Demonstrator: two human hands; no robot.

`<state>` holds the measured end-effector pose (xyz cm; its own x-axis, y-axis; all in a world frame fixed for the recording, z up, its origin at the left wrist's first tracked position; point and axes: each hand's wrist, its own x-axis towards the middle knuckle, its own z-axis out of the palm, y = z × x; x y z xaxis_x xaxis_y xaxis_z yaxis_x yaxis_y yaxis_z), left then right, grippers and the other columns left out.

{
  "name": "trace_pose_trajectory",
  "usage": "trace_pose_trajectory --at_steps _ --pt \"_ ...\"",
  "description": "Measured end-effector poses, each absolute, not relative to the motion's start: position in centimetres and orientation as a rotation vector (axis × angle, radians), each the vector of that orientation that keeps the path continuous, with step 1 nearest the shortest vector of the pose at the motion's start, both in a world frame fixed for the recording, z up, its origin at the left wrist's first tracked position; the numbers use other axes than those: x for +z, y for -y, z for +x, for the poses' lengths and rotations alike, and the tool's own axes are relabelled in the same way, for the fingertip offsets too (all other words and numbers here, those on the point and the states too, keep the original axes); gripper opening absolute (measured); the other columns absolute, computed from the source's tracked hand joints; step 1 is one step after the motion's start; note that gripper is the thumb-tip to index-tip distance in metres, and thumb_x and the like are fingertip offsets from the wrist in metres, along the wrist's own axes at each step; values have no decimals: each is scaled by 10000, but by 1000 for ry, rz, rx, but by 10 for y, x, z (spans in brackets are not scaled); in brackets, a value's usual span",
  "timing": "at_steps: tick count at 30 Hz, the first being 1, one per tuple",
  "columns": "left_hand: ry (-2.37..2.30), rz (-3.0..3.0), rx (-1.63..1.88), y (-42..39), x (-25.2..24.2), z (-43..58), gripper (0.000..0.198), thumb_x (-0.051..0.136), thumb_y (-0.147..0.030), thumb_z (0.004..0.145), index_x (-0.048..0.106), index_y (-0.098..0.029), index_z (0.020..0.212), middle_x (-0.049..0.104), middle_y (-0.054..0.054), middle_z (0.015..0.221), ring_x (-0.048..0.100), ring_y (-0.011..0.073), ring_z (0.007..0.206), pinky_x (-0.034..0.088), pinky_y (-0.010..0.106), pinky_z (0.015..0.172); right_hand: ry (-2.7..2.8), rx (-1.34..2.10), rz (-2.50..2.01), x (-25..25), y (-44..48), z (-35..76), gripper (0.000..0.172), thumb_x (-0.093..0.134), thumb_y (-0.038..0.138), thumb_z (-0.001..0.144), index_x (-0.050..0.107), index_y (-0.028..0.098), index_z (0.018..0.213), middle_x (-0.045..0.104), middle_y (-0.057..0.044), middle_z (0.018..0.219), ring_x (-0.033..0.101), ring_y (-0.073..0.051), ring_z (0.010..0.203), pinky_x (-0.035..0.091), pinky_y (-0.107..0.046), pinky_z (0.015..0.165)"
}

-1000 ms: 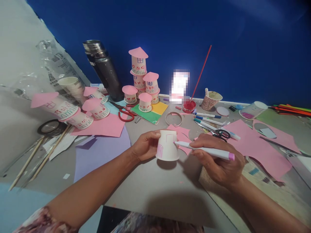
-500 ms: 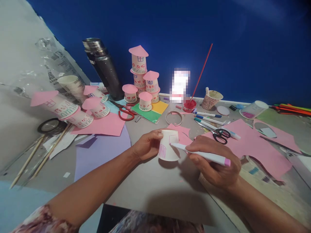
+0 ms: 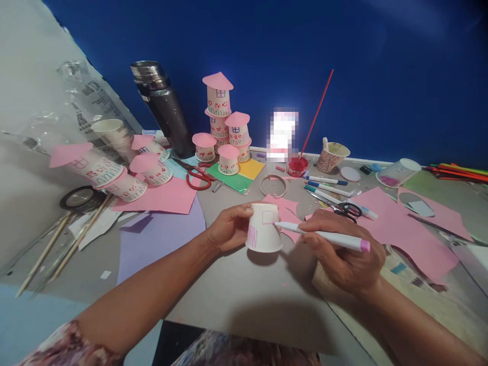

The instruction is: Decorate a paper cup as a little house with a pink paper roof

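My left hand (image 3: 232,227) grips a small white paper cup (image 3: 266,239) from its left side; the cup is upside down, wide rim low. On its wall are a pink-purple striped patch at lower left and a thin square outline higher up. My right hand (image 3: 343,251) pinches a white felt-tip marker (image 3: 324,236) with a pink end. The marker's tip meets the cup at the square's lower right corner, or is very close to it. Just behind the cup lie pink paper scraps (image 3: 287,208).
Decorated cup towers with pink cone roofs (image 3: 219,107) stand at the back, near a dark flask (image 3: 163,112). Red-handled scissors (image 3: 196,178), black-handled scissors (image 3: 345,209) and several markers (image 3: 328,180) lie around. A red paint pot (image 3: 297,166) holds a thin stick. Pink paper (image 3: 407,223) spreads at right.
The square outline on the cup now shows its lower and right sides. My right hand and the marker have shifted slightly right, and the cup has turned a little.
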<state>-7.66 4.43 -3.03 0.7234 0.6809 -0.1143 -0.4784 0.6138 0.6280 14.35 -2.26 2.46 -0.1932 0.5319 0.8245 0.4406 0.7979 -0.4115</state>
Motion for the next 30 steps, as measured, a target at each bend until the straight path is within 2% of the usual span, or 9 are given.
trace_pose_trajectory --at_steps 3,7,10,14,18,27,30 --pt "-329 597 680 -44 -30 -76 446 683 -270 808 767 -51 1187 820 197 1070 764 352 966 533 465 922 1805 89 -751 23 23 145 288 648 79 925 743 242 1142 822 -38 795 736 -207 593 592 -335 548" --pt "-329 609 663 -44 -31 -77 450 685 -289 816 760 -66 1200 817 190 1062 762 369 975 522 495 940 1754 167 -812 23 25 146 189 659 114 940 765 228 1047 817 -42 798 725 -191 562 594 -330 551" --pt "-350 623 655 -44 -32 -77 440 707 -297 812 765 -68 1183 813 187 1053 753 354 986 524 461 923 1727 187 -853 23 26 146 148 667 128 945 769 220 1001 805 -39 787 730 -190 578 591 -321 546" --pt "-400 629 668 -44 -34 -76 421 736 -268 797 779 -72 1167 812 156 1042 740 298 948 520 390 895 1780 119 -781 23 26 144 207 664 98 936 758 222 1073 808 -51 801 738 -209 620 590 -338 541" --pt "-410 641 659 -44 -35 -75 403 732 -257 802 782 -78 1159 805 158 1074 732 284 946 513 363 882 1826 91 -731 23 24 142 300 664 67 920 740 242 1151 821 -46 818 747 -211 612 593 -336 551" --pt "-408 654 661 -44 -35 -75 434 766 -278 775 791 -80 1160 812 130 1000 716 253 887 512 337 823 1849 76 -740 25 23 142 241 661 66 927 738 225 1091 818 -45 810 741 -202 610 575 -321 548" --pt "-403 653 656 -44 -34 -76 449 770 -306 773 788 -84 1163 815 147 1001 733 284 915 520 367 854 1841 77 -802 24 24 145 200 663 74 925 735 223 1037 799 -34 785 721 -193 600 563 -316 546"
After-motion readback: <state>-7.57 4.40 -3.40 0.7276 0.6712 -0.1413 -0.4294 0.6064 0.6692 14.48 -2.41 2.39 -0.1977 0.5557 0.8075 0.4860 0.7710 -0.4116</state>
